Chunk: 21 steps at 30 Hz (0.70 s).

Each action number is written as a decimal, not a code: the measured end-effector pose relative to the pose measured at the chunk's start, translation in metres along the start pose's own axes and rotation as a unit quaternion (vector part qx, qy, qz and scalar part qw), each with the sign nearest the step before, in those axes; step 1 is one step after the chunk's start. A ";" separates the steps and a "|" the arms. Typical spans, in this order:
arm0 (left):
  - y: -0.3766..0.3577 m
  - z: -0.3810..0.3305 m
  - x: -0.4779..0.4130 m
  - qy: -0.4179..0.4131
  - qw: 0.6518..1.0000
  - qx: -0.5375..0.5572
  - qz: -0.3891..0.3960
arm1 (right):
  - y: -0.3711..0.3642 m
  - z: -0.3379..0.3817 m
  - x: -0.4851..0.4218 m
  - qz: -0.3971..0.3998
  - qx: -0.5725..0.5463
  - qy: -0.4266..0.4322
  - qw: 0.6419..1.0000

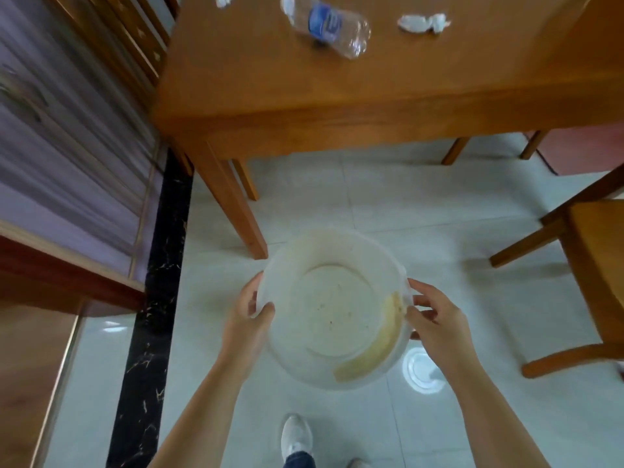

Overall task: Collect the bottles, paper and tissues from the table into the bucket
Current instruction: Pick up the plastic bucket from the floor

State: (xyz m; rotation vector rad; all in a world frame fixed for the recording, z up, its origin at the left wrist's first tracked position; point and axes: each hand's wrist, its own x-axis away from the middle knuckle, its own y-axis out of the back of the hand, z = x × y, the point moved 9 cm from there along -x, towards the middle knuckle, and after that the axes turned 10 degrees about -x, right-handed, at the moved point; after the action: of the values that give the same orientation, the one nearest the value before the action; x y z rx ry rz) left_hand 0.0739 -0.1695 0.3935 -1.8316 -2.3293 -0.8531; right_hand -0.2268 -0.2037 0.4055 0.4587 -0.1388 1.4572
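Both hands carry the bucket (332,307) above the floor just short of the desk (371,92): the left hand (248,319) has its grip clenched on the left rim, the right hand (435,320) on the right rim. Nothing seems collected yet, so the step looks like bringing the bucket up; next one hand must let go and reach far. On the far desk I count one bottle (329,23) on its side and three crumpled white wads: one (224,0) at far left, one (288,5) against the bottle's far end, one (423,21) to its right.

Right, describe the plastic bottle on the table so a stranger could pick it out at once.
Start at the wooden table at the top of the view, beyond the white bucket held over the floor. The bottle lies on its side near the far edge, between white crumpled tissues. It alone is clear, crushed plastic with a blue label.
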 end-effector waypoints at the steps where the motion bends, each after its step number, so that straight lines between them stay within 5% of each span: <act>1: 0.008 -0.016 0.001 -0.008 1.000 0.011 0.000 | 0.003 0.015 0.002 0.002 -0.008 0.003 1.000; 21: 0.104 -0.249 0.005 -0.186 0.982 0.004 -0.018 | 0.046 0.255 0.032 -0.092 0.040 0.155 0.983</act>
State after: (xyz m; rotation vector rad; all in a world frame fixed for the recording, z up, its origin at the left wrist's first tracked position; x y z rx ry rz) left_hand 0.0963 -0.2630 0.6456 -2.1091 -2.5752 -0.5385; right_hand -0.2209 -0.2694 0.6581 0.2964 0.2072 1.3370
